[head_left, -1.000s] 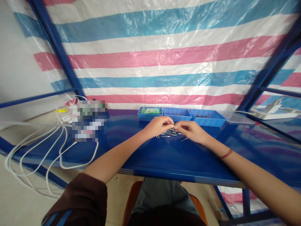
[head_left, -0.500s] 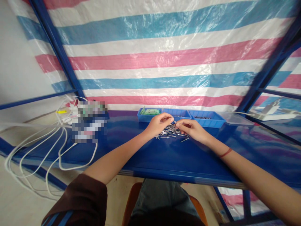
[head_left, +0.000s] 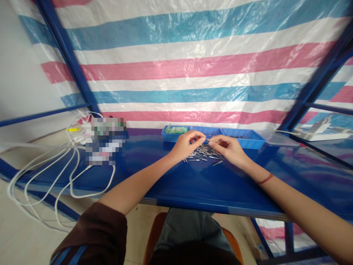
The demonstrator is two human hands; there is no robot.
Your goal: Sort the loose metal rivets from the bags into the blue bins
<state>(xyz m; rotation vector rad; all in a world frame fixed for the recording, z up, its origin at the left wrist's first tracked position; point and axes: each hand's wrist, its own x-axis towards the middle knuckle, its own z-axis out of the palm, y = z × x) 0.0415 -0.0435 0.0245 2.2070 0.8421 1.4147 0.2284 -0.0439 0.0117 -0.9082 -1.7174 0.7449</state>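
Thin metal pins that look like pop rivets (head_left: 202, 151) lie in a loose pile on the blue table. Just above the pile, my left hand (head_left: 186, 144) is closed in a pinch of thumb and forefinger. Facing it from the right, my right hand (head_left: 228, 148) is also closed in a pinch, its fingertips almost meeting the left ones. One small rivet (head_left: 207, 139) shows between the two sets of fingertips. Most of it is covered by the fingers. A few single rivets lie at the near side of the pile.
Behind the hands stand a blue bin with green packets (head_left: 176, 130), a middle blue bin (head_left: 205, 131) and a right blue bin (head_left: 248, 142) holding dark small parts. A clear lid (head_left: 281, 140) lies right of them. White cables (head_left: 73, 173) loop at the left.
My right hand has risen slightly and shifted a little right. The left hand stays nearly in place, still pinching. The pile looks the same.
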